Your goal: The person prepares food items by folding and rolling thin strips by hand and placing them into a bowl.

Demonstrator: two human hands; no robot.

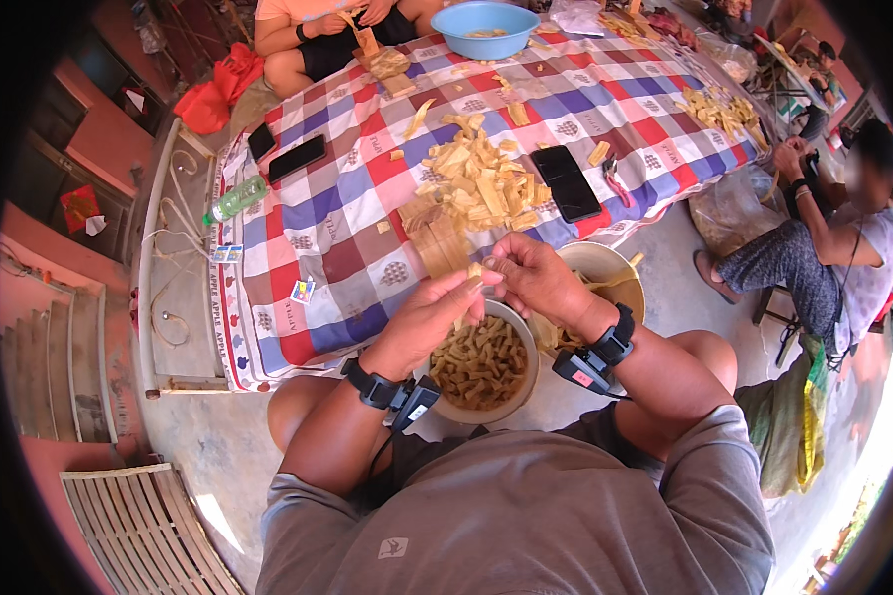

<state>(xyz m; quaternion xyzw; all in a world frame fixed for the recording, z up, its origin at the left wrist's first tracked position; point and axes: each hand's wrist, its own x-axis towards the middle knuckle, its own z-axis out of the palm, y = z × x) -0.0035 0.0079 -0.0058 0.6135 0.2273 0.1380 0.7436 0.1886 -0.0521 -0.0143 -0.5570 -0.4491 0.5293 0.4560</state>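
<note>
My left hand (446, 294) pinches a small pale-yellow folded strip (475, 269) of dried plant-like material between thumb and fingers. Close against it, the bent fingers of my right hand (539, 275) meet the left fingertips; whether they grip the strip is hidden. Below both hands stands a white bucket (527, 394) holding many short folded yellow-brown pieces. A second bucket (642, 286), with long yellowish strips in it, is partly behind my right wrist. On the table beyond my hands lie a stack of flat broad strips (435, 242) and a heap of loose cut pieces (484, 175).
A checked cloth covers the table (357, 216). On it are a black phone (567, 183), red-handled cutters (619, 182), a green bottle (237, 199) and a blue basin (485, 33). One person (841, 230) sits at right, another (305, 37) across the table.
</note>
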